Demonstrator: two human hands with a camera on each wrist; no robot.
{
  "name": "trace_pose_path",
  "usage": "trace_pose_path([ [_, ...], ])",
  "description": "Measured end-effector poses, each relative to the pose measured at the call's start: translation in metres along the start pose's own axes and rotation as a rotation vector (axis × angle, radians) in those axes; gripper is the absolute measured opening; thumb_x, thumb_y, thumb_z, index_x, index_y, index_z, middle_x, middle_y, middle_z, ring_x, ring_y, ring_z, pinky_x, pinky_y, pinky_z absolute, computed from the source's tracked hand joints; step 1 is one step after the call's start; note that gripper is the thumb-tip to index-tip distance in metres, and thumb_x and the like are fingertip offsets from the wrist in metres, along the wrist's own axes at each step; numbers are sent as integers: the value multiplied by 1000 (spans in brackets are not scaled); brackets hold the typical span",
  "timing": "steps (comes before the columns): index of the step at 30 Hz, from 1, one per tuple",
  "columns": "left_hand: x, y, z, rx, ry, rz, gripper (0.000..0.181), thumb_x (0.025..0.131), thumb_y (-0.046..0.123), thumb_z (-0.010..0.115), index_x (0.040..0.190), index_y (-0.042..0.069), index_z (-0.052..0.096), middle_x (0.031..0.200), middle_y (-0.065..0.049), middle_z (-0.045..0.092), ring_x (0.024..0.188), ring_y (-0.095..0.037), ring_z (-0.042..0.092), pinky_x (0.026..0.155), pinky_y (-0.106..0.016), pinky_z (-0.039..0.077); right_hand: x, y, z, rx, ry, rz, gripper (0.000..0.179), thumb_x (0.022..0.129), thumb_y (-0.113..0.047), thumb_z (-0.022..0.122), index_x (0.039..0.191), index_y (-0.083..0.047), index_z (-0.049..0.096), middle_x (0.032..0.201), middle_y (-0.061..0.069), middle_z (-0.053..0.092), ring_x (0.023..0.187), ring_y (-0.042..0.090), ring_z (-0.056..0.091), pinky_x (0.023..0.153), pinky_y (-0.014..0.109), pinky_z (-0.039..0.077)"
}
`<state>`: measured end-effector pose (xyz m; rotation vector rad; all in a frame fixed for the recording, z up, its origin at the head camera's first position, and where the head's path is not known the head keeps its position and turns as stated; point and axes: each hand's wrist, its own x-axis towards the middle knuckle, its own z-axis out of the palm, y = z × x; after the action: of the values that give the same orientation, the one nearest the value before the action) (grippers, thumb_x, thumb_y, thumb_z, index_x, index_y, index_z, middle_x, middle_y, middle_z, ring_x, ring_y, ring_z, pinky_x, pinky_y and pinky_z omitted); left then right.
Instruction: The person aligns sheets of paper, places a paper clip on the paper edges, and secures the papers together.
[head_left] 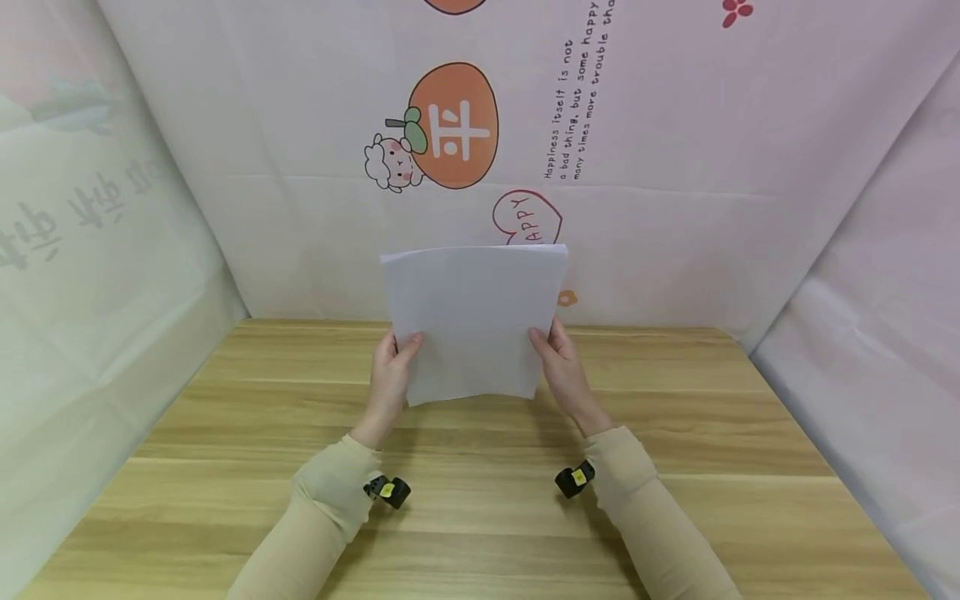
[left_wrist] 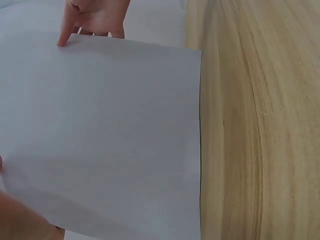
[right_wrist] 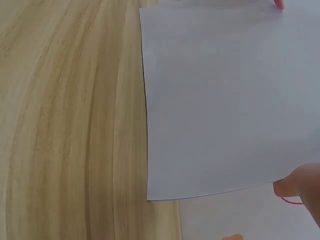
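Observation:
A stack of white paper [head_left: 474,321] is held up above the table, tilted toward the head camera. My left hand [head_left: 387,375] grips its left edge, thumb on the front face and fingers behind. On the opposite edge my right hand [head_left: 566,371] pinches the sheets the same way. The left wrist view shows the blank face of the paper [left_wrist: 110,130], with the right hand [left_wrist: 97,20] at its far edge. In the right wrist view, the paper's [right_wrist: 225,100] lower corner hangs over the wood. Most fingers are hidden behind the sheets.
A wood-grain table [head_left: 480,517] lies beneath both forearms. Behind it hangs a white printed cloth [head_left: 660,250] with an orange fruit drawing and lettering. More pale cloth [head_left: 90,333] encloses the left and right sides. Small black cameras sit at both wrists.

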<state>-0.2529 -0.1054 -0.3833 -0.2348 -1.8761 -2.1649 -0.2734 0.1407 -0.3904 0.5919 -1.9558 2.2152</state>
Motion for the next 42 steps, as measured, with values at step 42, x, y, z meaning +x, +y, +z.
trace_pose_path([
  [42, 7, -16, -17, 264, -88, -107, 41, 97, -1, 40, 137, -6, 40, 138, -25, 46, 129, -36, 44, 108, -48, 34, -7, 12, -19, -183, -109, 143, 44, 98, -2, 46, 141, -1, 38, 135, 24, 50, 106, 7, 59, 93, 35, 49],
])
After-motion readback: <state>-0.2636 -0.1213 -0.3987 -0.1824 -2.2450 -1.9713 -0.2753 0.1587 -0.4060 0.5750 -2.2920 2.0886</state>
